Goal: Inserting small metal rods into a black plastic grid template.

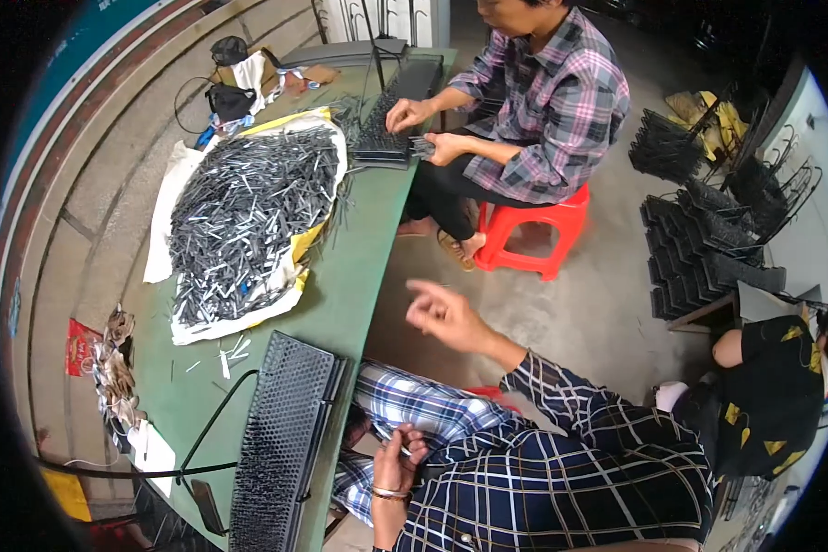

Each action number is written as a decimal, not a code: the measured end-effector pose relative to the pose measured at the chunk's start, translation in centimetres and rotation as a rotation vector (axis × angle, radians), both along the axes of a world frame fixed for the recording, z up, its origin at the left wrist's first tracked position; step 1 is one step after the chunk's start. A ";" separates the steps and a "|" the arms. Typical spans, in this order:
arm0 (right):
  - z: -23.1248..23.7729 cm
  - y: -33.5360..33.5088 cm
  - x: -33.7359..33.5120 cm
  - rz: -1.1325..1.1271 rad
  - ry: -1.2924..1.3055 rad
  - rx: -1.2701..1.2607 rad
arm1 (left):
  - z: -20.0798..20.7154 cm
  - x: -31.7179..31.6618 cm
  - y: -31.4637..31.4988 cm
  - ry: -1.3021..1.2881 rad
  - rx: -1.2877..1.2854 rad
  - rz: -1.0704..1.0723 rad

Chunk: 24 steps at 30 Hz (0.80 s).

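The landmark here is the black perforated rack (281, 432) lying on the green table (359, 267), its long axis running from the near table edge away toward the pile of grey metal pins (248, 221); the left hand (397, 460) is just beside the right edge of the rack, low over the lap in checked trousers, its fingers curled around what seems a small bunch of thin pins, though it is too small to be sure; the right hand (446, 317) is raised to the right of the rack, well apart from it, the fingers loosely spread and grasping nothing; so the rack lies to the left of both hands, and the left hand is nearer; beyond the pile, another person in a plaid shirt (561, 101) works at a second rack (391, 129).
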State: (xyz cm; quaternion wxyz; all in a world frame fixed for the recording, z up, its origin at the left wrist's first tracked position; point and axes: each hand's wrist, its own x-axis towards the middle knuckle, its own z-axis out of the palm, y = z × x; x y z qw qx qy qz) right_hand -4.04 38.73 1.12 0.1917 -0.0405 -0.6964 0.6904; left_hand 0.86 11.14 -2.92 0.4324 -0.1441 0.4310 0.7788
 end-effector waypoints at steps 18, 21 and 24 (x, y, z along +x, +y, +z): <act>9.9 3.3 10.4 1.028 0.180 -0.533 | 1.9 -0.2 2.5 0.019 -0.073 -0.056; 5.6 0.5 9.3 0.988 0.004 -0.453 | 1.1 0.4 2.1 -0.022 -0.076 -0.015; 4.1 -1.3 9.7 1.050 0.028 -0.755 | 0.8 0.6 1.7 -0.004 -0.105 -0.040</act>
